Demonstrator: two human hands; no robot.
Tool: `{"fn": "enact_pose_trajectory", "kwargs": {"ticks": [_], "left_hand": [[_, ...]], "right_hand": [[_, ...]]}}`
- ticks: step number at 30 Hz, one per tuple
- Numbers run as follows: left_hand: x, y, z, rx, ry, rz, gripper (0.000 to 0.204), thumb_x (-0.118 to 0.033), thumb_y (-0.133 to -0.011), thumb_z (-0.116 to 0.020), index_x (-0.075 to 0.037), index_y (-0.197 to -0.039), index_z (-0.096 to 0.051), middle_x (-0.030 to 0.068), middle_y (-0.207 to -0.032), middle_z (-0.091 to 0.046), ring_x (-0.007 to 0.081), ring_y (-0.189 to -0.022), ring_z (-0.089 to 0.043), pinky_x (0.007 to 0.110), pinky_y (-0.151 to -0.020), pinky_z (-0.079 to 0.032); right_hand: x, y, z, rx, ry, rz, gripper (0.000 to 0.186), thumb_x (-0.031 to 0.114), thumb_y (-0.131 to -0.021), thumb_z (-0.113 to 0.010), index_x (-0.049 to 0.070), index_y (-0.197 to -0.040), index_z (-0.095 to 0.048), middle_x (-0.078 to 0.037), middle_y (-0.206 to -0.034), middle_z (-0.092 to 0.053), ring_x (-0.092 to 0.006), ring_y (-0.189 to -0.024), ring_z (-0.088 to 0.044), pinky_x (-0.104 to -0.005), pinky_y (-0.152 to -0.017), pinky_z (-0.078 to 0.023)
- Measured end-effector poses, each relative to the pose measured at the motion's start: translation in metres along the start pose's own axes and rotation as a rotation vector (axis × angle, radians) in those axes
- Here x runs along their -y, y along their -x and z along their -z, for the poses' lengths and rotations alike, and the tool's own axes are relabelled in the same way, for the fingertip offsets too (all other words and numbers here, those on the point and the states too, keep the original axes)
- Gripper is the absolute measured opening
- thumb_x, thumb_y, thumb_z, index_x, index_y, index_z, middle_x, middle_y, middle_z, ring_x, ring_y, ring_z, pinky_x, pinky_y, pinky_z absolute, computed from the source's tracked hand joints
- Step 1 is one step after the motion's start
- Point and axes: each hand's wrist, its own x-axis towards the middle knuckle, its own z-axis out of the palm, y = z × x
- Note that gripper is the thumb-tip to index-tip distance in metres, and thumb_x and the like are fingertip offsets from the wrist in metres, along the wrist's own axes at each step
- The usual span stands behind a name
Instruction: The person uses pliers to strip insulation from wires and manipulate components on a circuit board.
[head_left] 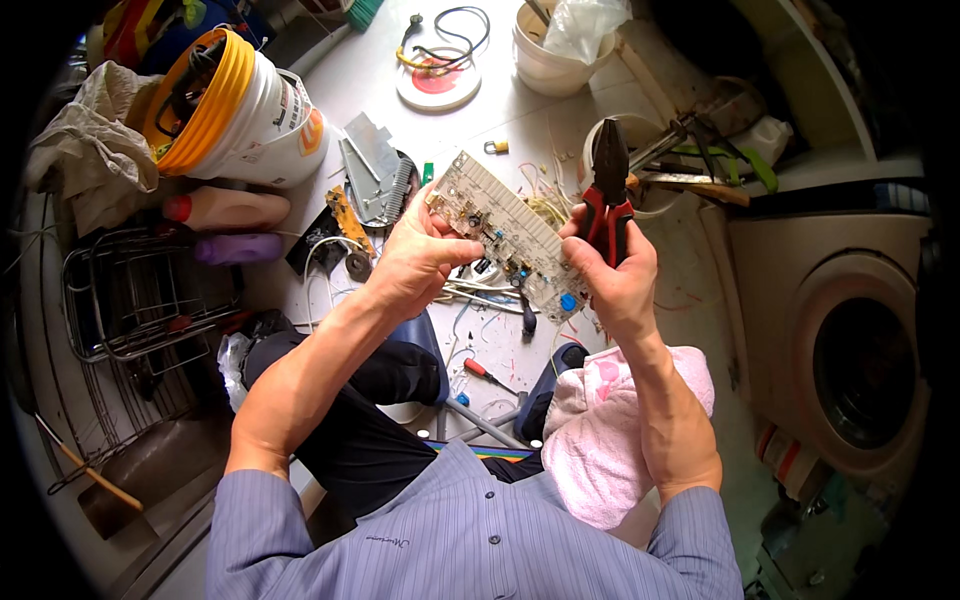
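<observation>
A long circuit board (505,235), pale with small blue and dark parts on it, is held up tilted in front of me. My left hand (428,250) grips its left end between thumb and fingers. In my right hand (622,268) are combination pliers (608,180) with red and black handles and dark jaws pointing away from me. The thumb of that hand lies by the board's right edge; whether its fingers also bear the board's weight is partly hidden. Below the board, on the floor, lie loose wires (475,292) and a red-handled screwdriver (487,375).
A white and yellow bucket (285,130) stands at left, near bottles (240,210) and a wire rack (150,290). Metal plates (375,165) lie beyond my left hand. A cable (450,55) rests on a round lid (438,92). At right are a washing machine (780,290) and a pink towel (610,430).
</observation>
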Motion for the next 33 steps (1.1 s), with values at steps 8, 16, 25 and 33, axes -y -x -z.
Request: {"fn": "enact_pose_trajectory", "kwargs": {"ticks": [8,16,25,33], "left_hand": [[-0.004,0.009,-0.004,-0.067,-0.025,0.034,0.062,0.012,-0.081,-0.068,-0.002,-0.136,-0.045,0.0100,-0.123,-0.066,0.0185,-0.108,-0.068,0.032,-0.092,-0.058],[-0.006,0.017,-0.006,-0.125,-0.072,-0.003,0.055,0.006,-0.083,-0.070,-0.004,-0.131,-0.045,0.0094,-0.116,-0.068,0.0180,-0.100,-0.070,0.033,-0.085,-0.060],[-0.015,0.029,-0.021,-0.084,-0.099,-0.096,0.059,0.005,-0.084,-0.073,0.000,-0.134,-0.041,0.0140,-0.122,-0.064,0.0231,-0.109,-0.068,0.037,-0.092,-0.059],[-0.018,0.042,-0.028,-0.103,-0.103,-0.177,0.054,-0.002,-0.090,-0.070,-0.001,-0.135,-0.039,0.0139,-0.119,-0.063,0.0221,-0.103,-0.068,0.038,-0.086,-0.061]], "right_hand": [[0.000,-0.002,0.000,-0.001,-0.020,-0.015,0.031,0.007,-0.090,-0.071,-0.003,-0.117,-0.062,-0.005,-0.099,-0.071,-0.0101,-0.091,-0.065,-0.0260,-0.085,-0.052],[-0.005,-0.004,-0.001,0.031,-0.040,-0.040,0.027,0.011,-0.089,-0.073,-0.002,-0.111,-0.065,-0.003,-0.096,-0.068,-0.0082,-0.085,-0.062,-0.0244,-0.080,-0.051],[-0.004,0.000,-0.004,0.059,-0.056,-0.057,0.024,0.013,-0.090,-0.073,-0.001,-0.108,-0.066,0.000,-0.089,-0.064,-0.0060,-0.076,-0.057,-0.0213,-0.070,-0.048],[-0.008,-0.003,-0.008,0.104,-0.099,0.059,0.027,0.011,-0.090,-0.074,-0.003,-0.111,-0.066,-0.002,-0.094,-0.068,-0.0082,-0.082,-0.061,-0.0241,-0.076,-0.051]]}}
